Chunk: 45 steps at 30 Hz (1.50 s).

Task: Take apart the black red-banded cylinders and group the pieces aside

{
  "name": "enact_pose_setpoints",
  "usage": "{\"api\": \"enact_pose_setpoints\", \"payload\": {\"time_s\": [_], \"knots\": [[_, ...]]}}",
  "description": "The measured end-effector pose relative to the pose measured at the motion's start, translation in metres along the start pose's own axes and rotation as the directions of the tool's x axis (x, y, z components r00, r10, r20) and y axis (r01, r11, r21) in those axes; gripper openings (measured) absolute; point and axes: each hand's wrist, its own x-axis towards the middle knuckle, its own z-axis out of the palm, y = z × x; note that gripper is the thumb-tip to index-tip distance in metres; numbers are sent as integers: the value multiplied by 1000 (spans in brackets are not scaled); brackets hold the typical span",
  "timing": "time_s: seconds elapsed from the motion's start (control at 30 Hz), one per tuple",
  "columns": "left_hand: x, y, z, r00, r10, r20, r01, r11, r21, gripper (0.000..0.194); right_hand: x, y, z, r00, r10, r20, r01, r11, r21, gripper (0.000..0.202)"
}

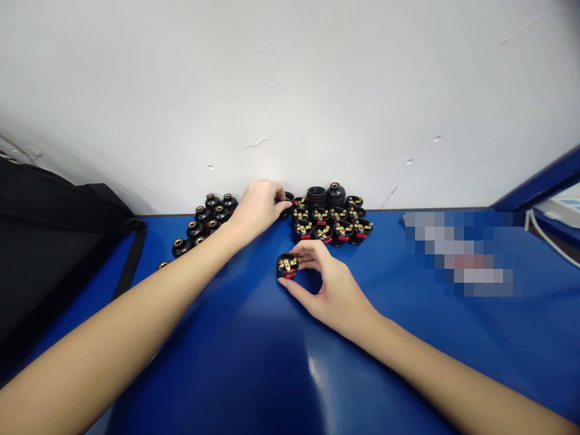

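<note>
My right hand holds a round black lamp holder insert between thumb and fingers, low over the blue table. Brass contacts show on its top, and a red part on its side. Farther back, near the wall, my left hand has its thumb and fingers closed on a black lamp holder shell, partly hidden by the hand. Right of it stand several similar inserts in rows, brass contacts up. Behind them are a threaded black shell and a domed lamp holder cap.
Several black domed lamp holders with brass tops stand left, partly behind my left forearm. A black bag lies at the far left. The white wall bounds the blue table. A blurred-out patch and a white cable are right.
</note>
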Motion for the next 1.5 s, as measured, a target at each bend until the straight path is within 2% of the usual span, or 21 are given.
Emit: {"api": "enact_pose_setpoints", "payload": {"time_s": [0.17,0.4,0.53,0.67,0.8,0.9,1.03,1.17,1.37,1.5], "knots": [[-1,-1,2,1000,-17,2,17,1000,23,12,0,0,0,1000,-7,-5,7,1000,-10,41],[-2,-9,5,999,27,-43,-27,1000,-9,20,1,0,0,1000,-8,-2,8,1000,-20,41],[-11,-8,0,995,47,-86,-51,998,-44,23,0,-1,1,1000,4,-1,-4,1000,-13,41],[-35,1,-14,987,104,-120,-102,995,20,9,1,-3,0,999,5,-42,-7,998,-65,43],[-67,6,-27,984,172,-45,-169,983,77,10,2,-4,-1,996,27,-84,-37,992,-122,42],[-91,8,-32,982,189,-4,-189,982,-1,16,2,-3,-1,993,79,-87,-84,995,-52,38],[-116,14,-34,984,160,80,-150,982,-113,22,3,0,0,987,148,-64,-141,985,103,35],[-124,18,-33,981,163,107,-159,986,-49,35,3,1,-1,994,113,12,-113,985,130,24],[-119,15,-30,982,144,118,-160,978,137,21,2,0,-2,998,20,56,-24,998,57,23],[-110,15,-35,976,173,132,-209,915,345,18,2,-1,-1,998,19,63,-22,999,43,19]]}}
